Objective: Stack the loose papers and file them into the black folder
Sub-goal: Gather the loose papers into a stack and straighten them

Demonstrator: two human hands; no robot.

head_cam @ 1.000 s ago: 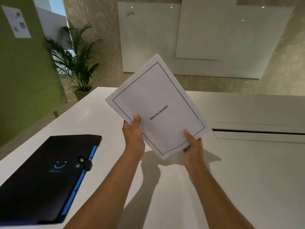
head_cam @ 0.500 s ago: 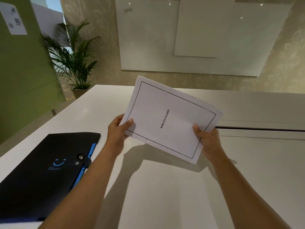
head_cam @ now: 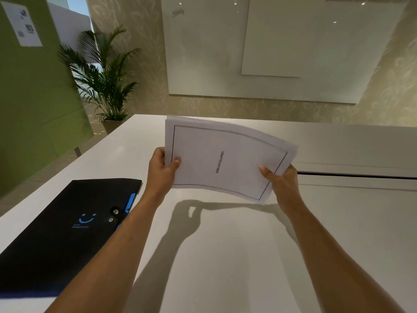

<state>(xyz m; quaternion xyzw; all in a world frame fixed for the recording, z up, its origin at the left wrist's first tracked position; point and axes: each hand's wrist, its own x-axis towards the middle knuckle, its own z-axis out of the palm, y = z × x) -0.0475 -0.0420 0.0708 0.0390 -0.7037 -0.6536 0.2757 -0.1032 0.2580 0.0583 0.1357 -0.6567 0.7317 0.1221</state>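
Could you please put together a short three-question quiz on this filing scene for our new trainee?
1. True or false: the black folder lies closed on the table.
2. What holds the paper stack? A) left hand only B) right hand only C) both hands
3. Fill in: the folder lies to the person's ____ side.

Key:
1. True; its snap flap sits across the edge.
2. C; the left hand and the right hand grip opposite edges, above the table.
3. Left.

A closed black folder (head_cam: 65,231) lies on the white table (head_cam: 248,256).
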